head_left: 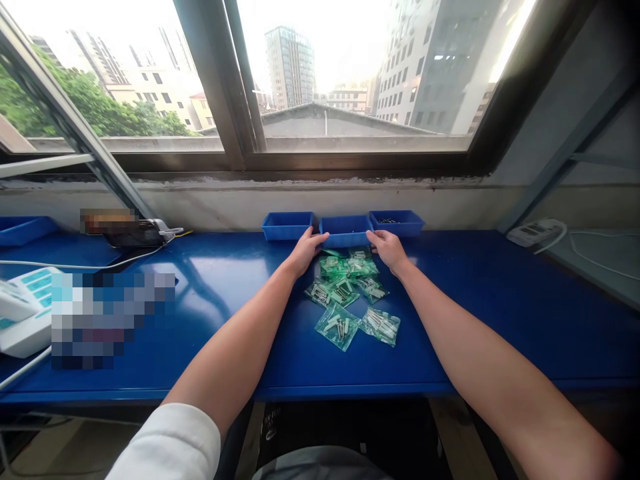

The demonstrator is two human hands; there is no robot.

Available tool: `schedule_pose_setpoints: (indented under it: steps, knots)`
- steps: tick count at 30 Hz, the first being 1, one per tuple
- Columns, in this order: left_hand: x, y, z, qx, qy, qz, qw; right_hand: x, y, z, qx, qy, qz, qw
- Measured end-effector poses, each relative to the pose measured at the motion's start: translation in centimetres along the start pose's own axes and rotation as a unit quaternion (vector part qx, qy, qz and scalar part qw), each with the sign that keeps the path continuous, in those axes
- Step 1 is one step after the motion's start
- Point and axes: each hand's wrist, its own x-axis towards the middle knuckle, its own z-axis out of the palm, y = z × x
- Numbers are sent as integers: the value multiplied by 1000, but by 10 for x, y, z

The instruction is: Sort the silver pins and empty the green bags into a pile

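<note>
Both arms reach forward to the middle blue bin point(345, 238) of a row against the wall. My left hand point(306, 251) grips its near left corner, and my right hand point(389, 249) has hold of the near right corner. Just in front of that bin lies a pile of small clear and green zip bags point(345, 267) holding screws and white plugs. Two bags lie closest to me: one bag of screws point(339, 327) on the left, another bag point(381, 325) on the right. The bin's floor is mostly hidden by its front wall.
A blue bin point(287, 227) stands left of the middle one; the right bin point(397, 223) holds dark screws. A white device with teal keys point(30, 300) and cables sit at the left. A power strip point(537, 232) lies far right. Window and wall bound the blue table point(500, 320).
</note>
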Motion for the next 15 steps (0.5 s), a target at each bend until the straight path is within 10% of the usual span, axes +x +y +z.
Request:
schedule_pose_setpoints:
  steps: [15]
  knots:
    - [0, -2, 7, -10, 53, 7, 999, 6, 6, -1, 19, 91, 16, 995]
